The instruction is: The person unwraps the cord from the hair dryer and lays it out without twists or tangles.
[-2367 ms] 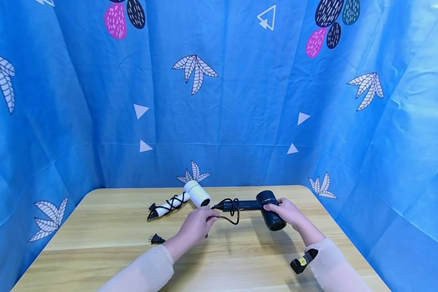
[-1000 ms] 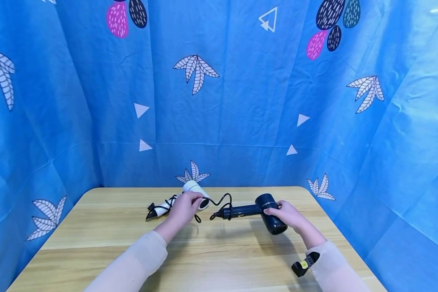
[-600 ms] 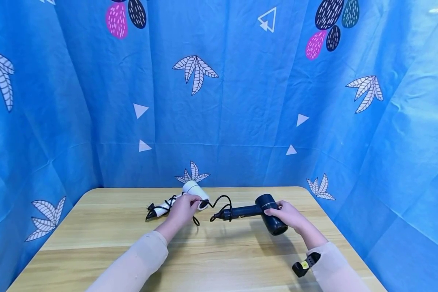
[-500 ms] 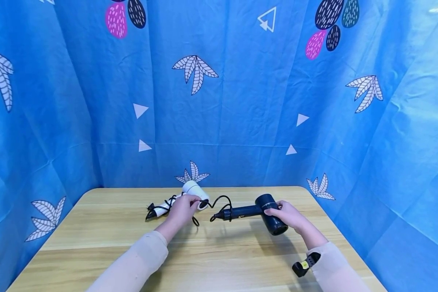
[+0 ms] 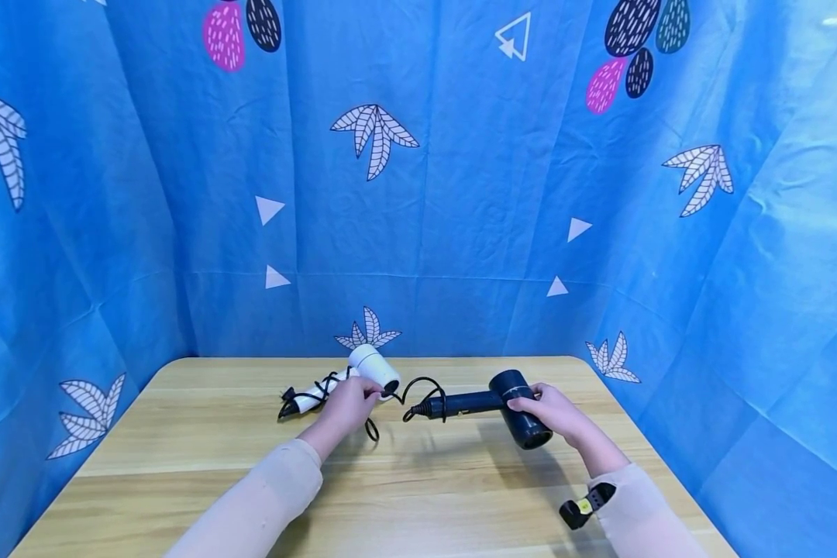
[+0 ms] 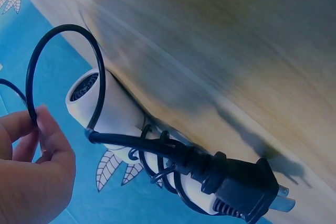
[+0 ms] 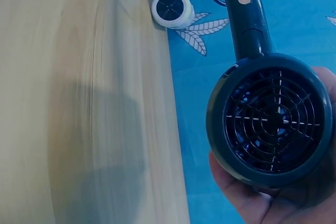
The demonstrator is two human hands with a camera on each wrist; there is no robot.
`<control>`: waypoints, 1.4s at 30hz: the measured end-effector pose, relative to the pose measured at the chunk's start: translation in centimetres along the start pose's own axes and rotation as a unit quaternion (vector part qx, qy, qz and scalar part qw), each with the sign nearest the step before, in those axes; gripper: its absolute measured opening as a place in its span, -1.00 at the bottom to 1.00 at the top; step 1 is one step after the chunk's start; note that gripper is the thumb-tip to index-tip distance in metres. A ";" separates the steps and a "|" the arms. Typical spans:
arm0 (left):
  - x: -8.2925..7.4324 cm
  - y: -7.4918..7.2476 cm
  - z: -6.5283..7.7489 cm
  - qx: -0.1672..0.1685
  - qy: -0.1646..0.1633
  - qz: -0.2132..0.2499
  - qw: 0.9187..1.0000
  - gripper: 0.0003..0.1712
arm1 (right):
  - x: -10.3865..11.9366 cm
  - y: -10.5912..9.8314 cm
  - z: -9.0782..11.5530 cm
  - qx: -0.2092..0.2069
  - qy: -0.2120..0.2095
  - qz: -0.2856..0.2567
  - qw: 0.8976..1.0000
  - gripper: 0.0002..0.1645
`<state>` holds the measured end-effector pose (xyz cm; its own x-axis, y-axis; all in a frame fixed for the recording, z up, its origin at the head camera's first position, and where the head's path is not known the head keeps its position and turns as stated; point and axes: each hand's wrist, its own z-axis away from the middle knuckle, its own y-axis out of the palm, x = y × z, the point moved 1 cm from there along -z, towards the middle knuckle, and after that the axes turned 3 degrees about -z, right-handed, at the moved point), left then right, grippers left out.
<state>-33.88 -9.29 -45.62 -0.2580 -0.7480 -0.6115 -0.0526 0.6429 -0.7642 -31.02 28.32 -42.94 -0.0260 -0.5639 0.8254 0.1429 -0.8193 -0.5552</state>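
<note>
My right hand point(image 5: 556, 411) grips the barrel of a dark hair dryer point(image 5: 523, 422), held just above the table with its handle pointing left. A black power cord point(image 5: 425, 379) runs from the handle's end, loops round the handle and reaches my left hand point(image 5: 345, 407). Thumb and fingers of that hand pinch the cord. In the left wrist view the cord arcs over and ends in a dangling two-pin plug point(image 6: 244, 184). Behind my left hand lies a white hair dryer point(image 5: 368, 363), its own black cord wound round the handle; my hand partly hides it.
The wooden table point(image 5: 418, 504) has rounded far corners. A blue patterned curtain point(image 5: 418, 232) surrounds it at the back and both sides. A black strap with a small device point(image 5: 586, 505) sits on my right wrist.
My left hand has moved left and away from the dark dryer's handle end, drawing out cord; fewer turns circle the handle. The right hand stays nearly still. Little differs over the last half second.
</note>
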 end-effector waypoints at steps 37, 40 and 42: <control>0.3 0.7 3.3 0.146 0.108 -0.073 0.981 -0.88 | 0.0 -0.7 0.0 -0.017 0.004 -0.030 0.999 -0.15; 0.2 0.4 3.6 0.155 0.128 -0.075 0.977 -0.89 | 0.0 -0.7 0.1 -0.020 0.006 -0.032 0.999 -0.16; 0.2 0.2 3.8 0.163 0.144 -0.077 0.973 -0.88 | 0.0 -0.7 0.1 -0.021 0.008 -0.033 0.999 -0.18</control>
<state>-30.23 -9.93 -46.63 -0.5330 -0.7236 -0.4385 0.1846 0.4063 -0.8949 -31.06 28.92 -42.59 -0.0508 -0.5100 0.8587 0.0978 -0.8582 -0.5039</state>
